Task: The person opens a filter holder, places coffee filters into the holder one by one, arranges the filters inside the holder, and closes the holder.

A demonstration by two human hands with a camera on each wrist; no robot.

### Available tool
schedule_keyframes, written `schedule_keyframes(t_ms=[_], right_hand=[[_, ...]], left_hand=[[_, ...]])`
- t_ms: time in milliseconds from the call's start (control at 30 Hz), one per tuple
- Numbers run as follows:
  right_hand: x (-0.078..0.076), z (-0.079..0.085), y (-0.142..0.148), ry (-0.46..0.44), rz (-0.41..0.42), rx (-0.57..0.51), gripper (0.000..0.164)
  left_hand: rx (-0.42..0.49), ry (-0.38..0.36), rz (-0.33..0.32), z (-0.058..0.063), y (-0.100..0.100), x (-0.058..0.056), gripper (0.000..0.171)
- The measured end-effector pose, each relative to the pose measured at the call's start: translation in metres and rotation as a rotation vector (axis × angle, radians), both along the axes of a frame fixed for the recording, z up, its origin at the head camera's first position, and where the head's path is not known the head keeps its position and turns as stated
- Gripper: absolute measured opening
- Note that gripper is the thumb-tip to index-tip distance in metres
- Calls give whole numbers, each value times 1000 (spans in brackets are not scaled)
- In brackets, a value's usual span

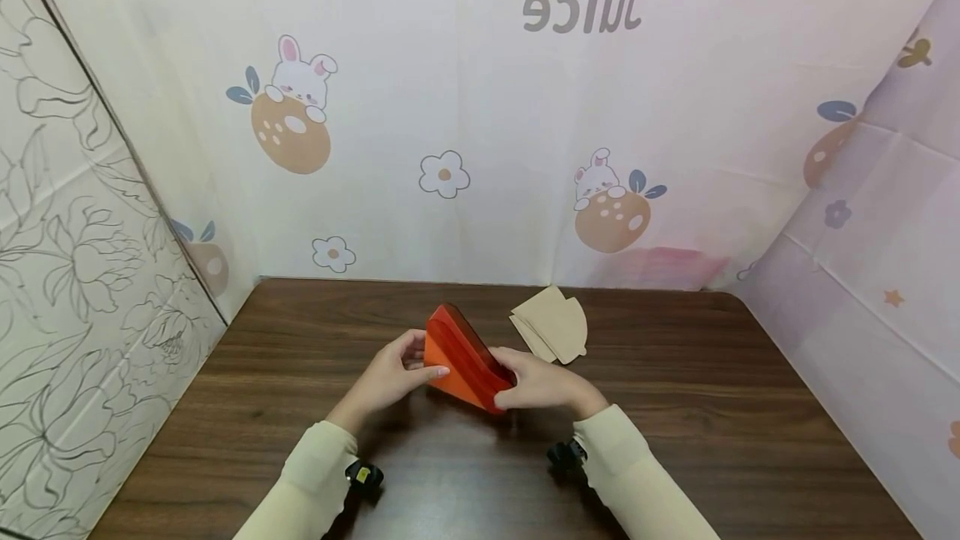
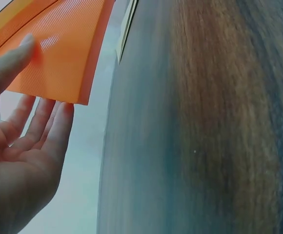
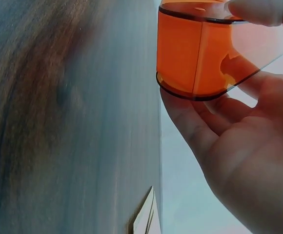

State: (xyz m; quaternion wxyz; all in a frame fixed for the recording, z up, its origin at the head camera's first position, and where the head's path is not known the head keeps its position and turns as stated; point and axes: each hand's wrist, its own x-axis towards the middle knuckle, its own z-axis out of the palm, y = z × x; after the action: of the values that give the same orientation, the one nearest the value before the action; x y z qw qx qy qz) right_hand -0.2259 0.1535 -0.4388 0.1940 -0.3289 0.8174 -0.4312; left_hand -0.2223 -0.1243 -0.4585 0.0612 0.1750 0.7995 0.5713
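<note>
A fan-shaped, see-through orange plastic coffee filter holder (image 1: 453, 361) is held up tilted over the middle of the table by both hands. My left hand (image 1: 390, 375) grips its left end; in the left wrist view the thumb lies on the ribbed face (image 2: 58, 68) and the other fingers are at its lower edge. At the other end my right hand (image 1: 542, 382) pinches the rounded, dark-rimmed side (image 3: 180, 53), thumb on top and fingers beneath. Behind the right hand lie brown paper coffee filters (image 1: 555, 325), fanned slightly apart.
The dark wood-grain table (image 1: 675, 407) ends at a patterned curtain (image 1: 465, 107) behind. Another patterned cloth (image 1: 75, 273) hangs along the left side. Black cameras (image 1: 363, 476) sit at both wrists below the pale sleeves (image 1: 311, 473).
</note>
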Motion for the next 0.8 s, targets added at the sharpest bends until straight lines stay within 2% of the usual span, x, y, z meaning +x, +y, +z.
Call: schedule_keyframes(t_ms=[233,800], right_hand=[[0,0,3,18,-12,26,45],[-1,-4,11,47,-36,8,41]], left_hand=[[6,-12,-15,2,1,3,48],[-11,-16,-47,4,2,6,39]])
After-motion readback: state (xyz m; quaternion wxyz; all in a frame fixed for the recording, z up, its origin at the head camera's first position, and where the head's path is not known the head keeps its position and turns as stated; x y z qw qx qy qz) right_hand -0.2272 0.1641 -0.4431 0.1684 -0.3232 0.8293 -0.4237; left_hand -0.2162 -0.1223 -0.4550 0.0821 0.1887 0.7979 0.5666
